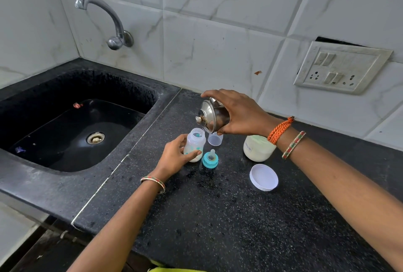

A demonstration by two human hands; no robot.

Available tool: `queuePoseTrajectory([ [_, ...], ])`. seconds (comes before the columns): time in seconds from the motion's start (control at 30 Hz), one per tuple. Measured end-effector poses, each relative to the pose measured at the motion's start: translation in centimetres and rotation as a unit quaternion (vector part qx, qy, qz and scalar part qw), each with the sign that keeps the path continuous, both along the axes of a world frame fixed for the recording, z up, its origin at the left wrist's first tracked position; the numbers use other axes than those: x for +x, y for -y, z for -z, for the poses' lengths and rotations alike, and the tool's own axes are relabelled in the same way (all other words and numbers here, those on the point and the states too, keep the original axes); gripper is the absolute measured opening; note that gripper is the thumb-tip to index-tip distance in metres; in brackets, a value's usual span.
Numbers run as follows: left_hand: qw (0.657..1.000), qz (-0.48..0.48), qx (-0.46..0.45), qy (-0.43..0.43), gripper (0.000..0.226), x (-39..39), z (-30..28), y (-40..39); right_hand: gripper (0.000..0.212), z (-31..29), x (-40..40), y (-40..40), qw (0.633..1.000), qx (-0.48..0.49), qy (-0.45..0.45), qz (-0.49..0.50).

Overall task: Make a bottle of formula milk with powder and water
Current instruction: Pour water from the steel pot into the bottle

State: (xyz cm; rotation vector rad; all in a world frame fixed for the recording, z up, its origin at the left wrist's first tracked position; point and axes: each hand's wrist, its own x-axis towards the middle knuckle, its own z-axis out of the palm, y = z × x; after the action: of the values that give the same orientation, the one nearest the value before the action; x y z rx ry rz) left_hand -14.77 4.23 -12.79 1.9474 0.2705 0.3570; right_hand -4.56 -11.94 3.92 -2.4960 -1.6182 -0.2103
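A black speckled stone counter runs beside a dark sink under white marbled tiles, and here we work. Our left hand curls its fingers around the clear plastic bottle, which stands upright on the counter. Our right hand grips a shiny steel pot, lid on, tipped so water runs into the bottle's open mouth. Pale powder seems to lie in the bottle's base already, so we judge the scooping done and the water step under way. Left to do: screwing on the teal ring with its soft teat, lying just beside the bottle, then shaking. The squat powder jar stands open, its round white lid flat nearby.
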Motion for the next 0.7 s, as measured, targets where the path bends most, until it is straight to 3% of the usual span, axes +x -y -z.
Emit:
queuePoseTrajectory([
  [0.7, 0.999, 0.018, -0.039, 0.013, 0.054, -0.4, 0.5, 0.1, 0.088, -0.8, -0.5, -1.9, 0.995, -0.033, 0.059, -0.076],
])
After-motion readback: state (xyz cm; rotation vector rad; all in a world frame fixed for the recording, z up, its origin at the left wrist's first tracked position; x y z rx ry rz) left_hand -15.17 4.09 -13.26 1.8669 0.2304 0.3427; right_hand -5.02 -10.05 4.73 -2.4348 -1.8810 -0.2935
